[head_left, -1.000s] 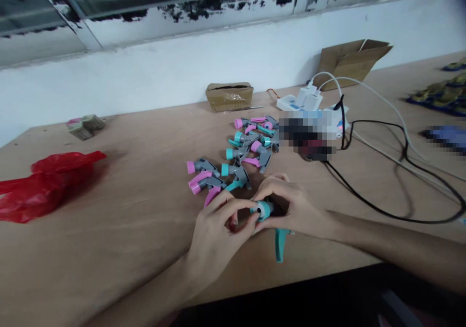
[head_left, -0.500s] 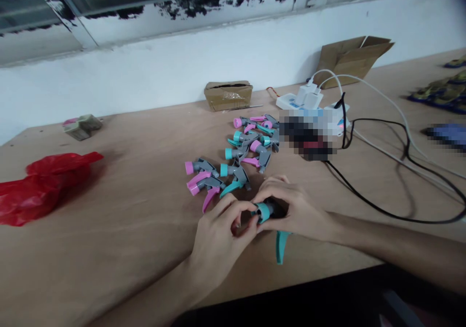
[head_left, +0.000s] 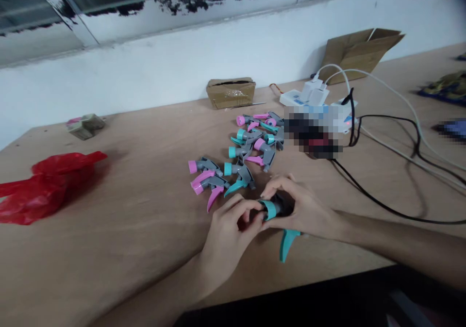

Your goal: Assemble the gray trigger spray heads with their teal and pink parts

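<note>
My right hand [head_left: 304, 208] is closed around a trigger spray head [head_left: 270, 209] with a grey body and a teal collar. Its teal trigger [head_left: 289, 244] sticks out below the palm, and much of the body is hidden by the fingers. With thumb and fingertips, my left hand [head_left: 231, 230] pinches at the open mouth of the collar. Whether a small part sits between those fingertips is hidden. Just beyond the hands lie several more grey spray heads, some with pink collars and triggers [head_left: 214, 198], others with teal ones [head_left: 236, 187].
A crumpled red plastic bag [head_left: 54, 181] lies at left, near a small greenish block [head_left: 86, 125]. Along the wall stand a low cardboard box [head_left: 231, 94] and an open carton [head_left: 358, 55]. A white power strip [head_left: 291, 98] and loose black cable [head_left: 386, 210] occupy the right side.
The view has shifted slightly, moving everything a little to the right. The left fingertips are now closer in at the collar's mouth, and the spray head's trigger slants more.
</note>
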`<state>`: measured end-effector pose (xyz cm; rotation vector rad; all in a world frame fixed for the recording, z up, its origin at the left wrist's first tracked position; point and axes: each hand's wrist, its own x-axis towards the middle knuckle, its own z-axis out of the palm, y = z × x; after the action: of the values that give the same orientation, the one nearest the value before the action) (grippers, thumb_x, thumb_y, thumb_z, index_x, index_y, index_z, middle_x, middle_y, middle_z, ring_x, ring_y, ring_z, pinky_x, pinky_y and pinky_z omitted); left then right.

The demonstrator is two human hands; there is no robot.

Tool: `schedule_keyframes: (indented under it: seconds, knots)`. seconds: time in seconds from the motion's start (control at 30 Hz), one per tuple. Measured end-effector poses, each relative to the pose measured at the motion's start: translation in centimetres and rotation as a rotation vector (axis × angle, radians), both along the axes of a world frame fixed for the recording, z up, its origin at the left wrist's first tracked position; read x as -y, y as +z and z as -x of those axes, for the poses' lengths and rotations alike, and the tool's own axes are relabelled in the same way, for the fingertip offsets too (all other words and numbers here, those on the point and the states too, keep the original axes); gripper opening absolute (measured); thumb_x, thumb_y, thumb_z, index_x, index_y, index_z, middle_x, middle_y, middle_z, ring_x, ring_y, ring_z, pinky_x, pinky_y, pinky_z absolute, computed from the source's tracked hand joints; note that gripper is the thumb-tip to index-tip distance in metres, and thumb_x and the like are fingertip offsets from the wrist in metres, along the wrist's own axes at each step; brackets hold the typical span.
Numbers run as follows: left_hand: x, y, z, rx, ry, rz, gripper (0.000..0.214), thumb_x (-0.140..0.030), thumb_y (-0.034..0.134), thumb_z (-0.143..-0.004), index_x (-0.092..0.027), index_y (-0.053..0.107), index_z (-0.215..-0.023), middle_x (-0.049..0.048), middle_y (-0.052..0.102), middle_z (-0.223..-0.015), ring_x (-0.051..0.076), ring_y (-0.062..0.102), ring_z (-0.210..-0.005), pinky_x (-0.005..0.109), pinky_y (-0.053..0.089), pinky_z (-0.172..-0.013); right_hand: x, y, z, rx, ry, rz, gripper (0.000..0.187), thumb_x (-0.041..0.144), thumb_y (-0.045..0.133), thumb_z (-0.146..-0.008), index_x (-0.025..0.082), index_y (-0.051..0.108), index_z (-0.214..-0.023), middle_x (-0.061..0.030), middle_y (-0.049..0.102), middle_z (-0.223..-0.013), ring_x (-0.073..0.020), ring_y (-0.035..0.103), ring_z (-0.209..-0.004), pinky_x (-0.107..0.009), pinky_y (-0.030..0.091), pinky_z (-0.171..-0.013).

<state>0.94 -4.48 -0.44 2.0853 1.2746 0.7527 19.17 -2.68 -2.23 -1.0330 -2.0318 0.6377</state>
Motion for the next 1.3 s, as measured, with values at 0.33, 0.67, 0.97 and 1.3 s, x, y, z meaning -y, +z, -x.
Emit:
schedule_keyframes:
  seconds: [0.33,0.67,0.97,1.3]
  knots:
    - [-0.5,1.0,0.4,0.083,-0.113,0.305,0.013,-0.023,0.051,-0.083,-0.016,0.057,-0.073,-0.003,0.045,-0.064,0.009,0.043,-0.056,0.021,0.035,-0.051,0.4,-0.3,0.2,-0.035,-0.01,-0.113,0.044,0.037,0.076,-0.061,0.023,0.042,-0.086,0.0043,0.059,-0.079,-0.014,0.057,-0.077,-0.043,0.027,-0.095]
    - [0.3,2.0,0.9,0.074,0.052,0.142,0.03,-0.031,0.062,-0.076,-0.022,0.051,-0.103,0.0019,0.056,-0.092,0.014,0.056,-0.075,0.021,0.045,-0.053,0.6,0.4,1.2,0.02,-0.034,-0.306,0.023,0.025,0.065,-0.072,0.022,0.045,-0.083,0.0043,0.062,-0.082,-0.0121,0.059,-0.085,-0.041,0.017,-0.101]
    - [0.0,3.2,1.4,-0.09,0.079,0.145,0.031,-0.042,0.057,-0.079,-0.026,0.056,-0.105,-0.0005,0.066,-0.086,0.017,0.062,-0.075,0.027,0.049,-0.063,0.4,1.1,1.6,0.087,-0.029,-0.365,0.024,0.039,0.066,-0.07,0.023,0.056,-0.085,0.001,0.065,-0.089,-0.0197,0.054,-0.103,-0.048,0.006,-0.104]
    - [-5.5,4.7,7.2,-0.205,0.361,-0.059,0.038,-0.05,0.047,-0.081,-0.021,0.062,-0.1,0.0038,0.067,-0.09,0.018,0.062,-0.072,0.028,0.048,-0.063,-1.2,1.3,0.0,0.159,-0.213,-0.268,0.021,0.044,0.053,-0.082,0.026,0.059,-0.09,0.0003,0.063,-0.103,-0.0178,0.055,-0.102,-0.048,0.014,-0.104]
